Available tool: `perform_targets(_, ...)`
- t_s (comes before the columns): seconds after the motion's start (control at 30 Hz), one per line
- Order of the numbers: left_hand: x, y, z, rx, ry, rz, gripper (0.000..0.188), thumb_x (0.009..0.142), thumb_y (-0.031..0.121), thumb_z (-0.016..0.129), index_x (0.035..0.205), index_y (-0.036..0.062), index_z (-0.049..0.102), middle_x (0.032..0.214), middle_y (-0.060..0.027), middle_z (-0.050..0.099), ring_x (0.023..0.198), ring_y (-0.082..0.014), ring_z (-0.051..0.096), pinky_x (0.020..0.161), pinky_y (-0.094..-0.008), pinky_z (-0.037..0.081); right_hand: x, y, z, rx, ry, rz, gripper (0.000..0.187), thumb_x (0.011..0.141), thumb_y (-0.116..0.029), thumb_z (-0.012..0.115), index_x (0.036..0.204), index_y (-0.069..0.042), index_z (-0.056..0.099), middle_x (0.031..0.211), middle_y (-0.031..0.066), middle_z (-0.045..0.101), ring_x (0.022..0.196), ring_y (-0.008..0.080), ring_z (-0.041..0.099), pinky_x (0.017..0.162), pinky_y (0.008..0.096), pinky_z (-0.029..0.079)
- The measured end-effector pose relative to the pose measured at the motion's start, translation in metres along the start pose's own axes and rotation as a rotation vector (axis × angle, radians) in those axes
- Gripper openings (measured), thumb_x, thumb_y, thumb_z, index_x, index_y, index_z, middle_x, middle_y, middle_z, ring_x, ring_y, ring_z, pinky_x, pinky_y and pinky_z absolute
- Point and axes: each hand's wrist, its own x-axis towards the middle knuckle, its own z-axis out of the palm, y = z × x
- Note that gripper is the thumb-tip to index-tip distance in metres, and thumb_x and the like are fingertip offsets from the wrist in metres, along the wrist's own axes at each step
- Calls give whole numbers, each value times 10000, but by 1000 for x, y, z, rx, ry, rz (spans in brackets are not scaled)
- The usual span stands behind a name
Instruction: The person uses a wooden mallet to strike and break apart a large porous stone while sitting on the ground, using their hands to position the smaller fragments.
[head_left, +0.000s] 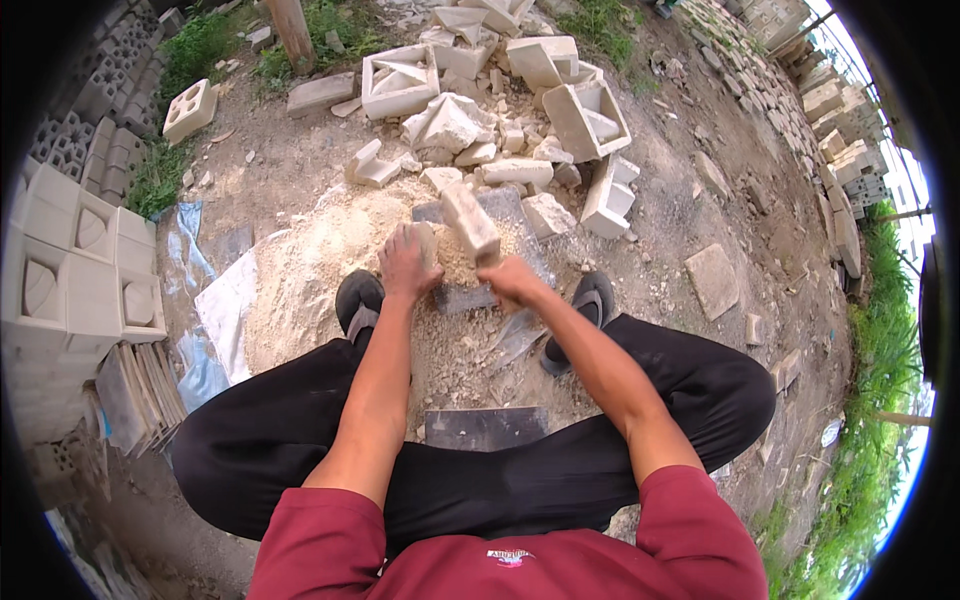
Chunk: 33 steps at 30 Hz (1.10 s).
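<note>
My right hand [512, 282] is closed at the near end of a dusty, block-headed mallet [470, 220]; its handle is mostly hidden by the fingers. The mallet is tilted over a dark flat slab [515, 210] strewn with crushed stone. Just left of it, my left hand [405, 262] curls round a pale stone chunk [428, 243], low over the grit. A mound of pale crushed stone [320, 270] spreads beside that hand. Beyond both hands lies a heap of broken cream-coloured blocks [450, 125], some with hollow square frames.
My feet flank the slab, a dark shoe [360, 300] at left and another [592, 298] at right. Cream blocks [85, 250] are stacked at far left, above leaning thin boards [140, 395]. A white sheet [228, 310] edges the mound. Another dark slab [487, 428] lies between my legs.
</note>
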Motion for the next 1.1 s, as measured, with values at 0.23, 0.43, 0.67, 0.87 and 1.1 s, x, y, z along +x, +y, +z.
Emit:
perform_targets(0.23, 5, 10, -4, 42, -14, 0, 923, 748, 507, 705, 1455, 42, 335, 1479, -209, 345, 1353, -367, 334, 1119, -505, 252, -11, 2, -9, 158, 214, -246, 294, 782, -244, 719, 790, 43, 658, 631, 101, 632, 474, 175, 605, 455, 324, 492)
perform_targets(0.43, 0, 16, 2, 169, -15, 230, 905, 864, 572, 574, 1481, -13, 261, 1549, -229, 226, 1450, -368, 183, 1193, -508, 94, -6, 24, -23, 69, 4, -76, 346, 744, -260, 754, 838, 61, 665, 660, 114, 659, 511, 187, 626, 486, 334, 510)
perform_targets(0.67, -30, 73, 50, 158, -84, 348, 848, 932, 513, 495, 1476, -79, 226, 1573, -228, 191, 1484, -333, 130, 1201, -503, 77, 13, 58, -70, -81, 542, -172, 328, 753, -272, 714, 853, 31, 638, 725, 151, 671, 607, 249, 679, 551, 371, 540)
perform_targets(0.87, -21, 63, 54, 150, 11, 175, 796, 916, 450, 516, 1493, -27, 246, 1592, -194, 170, 1489, -317, 117, 1188, -540, 65, -12, 76, -13, -231, 638, -79, 456, 707, -333, 721, 880, 81, 642, 869, 286, 682, 885, 438, 675, 793, 446, 538)
perform_targets(1.1, -9, 23, 33, 256, 121, -48, 893, 870, 495, 564, 1505, -22, 209, 1594, -201, 153, 1491, -318, 105, 1168, -589, 55, -12, 27, 10, 156, 191, -56, 314, 752, -242, 705, 724, 61, 628, 654, 152, 647, 528, 231, 655, 508, 363, 529)
